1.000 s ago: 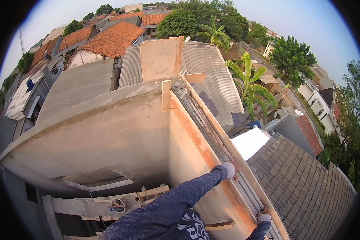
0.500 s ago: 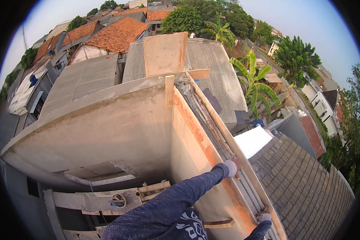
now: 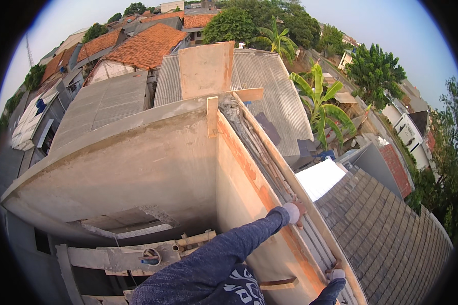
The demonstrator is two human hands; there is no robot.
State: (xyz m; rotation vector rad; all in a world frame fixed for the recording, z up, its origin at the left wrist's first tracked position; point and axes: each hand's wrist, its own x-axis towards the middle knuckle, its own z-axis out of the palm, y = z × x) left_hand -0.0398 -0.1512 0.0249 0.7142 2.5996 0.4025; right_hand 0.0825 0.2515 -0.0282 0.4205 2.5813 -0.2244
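Note:
A long narrow trough between two wooden boards runs along the wall top, with long grey bars (image 3: 310, 240) lying inside it. My left hand (image 3: 298, 211), at the end of a blue sleeve with a pale cuff, reaches across the inner board (image 3: 264, 191). Its fingers are bent down over the bars. Closer to me, my right hand (image 3: 335, 270) has its fingers curled at the same bars, beside the outer board (image 3: 307, 201). Parts of the fingers of both hands are hidden inside the trough.
On the left stands a plastered wall (image 3: 132, 157), bending away. Below it, a bucket (image 3: 151, 256) sits on a plank platform (image 3: 102, 257) near bamboo poles (image 3: 198, 239). A short upright wood piece (image 3: 212, 117) marks the corner. Beyond the outer board lies a lower tiled roof (image 3: 381, 218).
The view has shifted slightly, moving the scene a little to the left. Both hands stay at about the same places on the bars.

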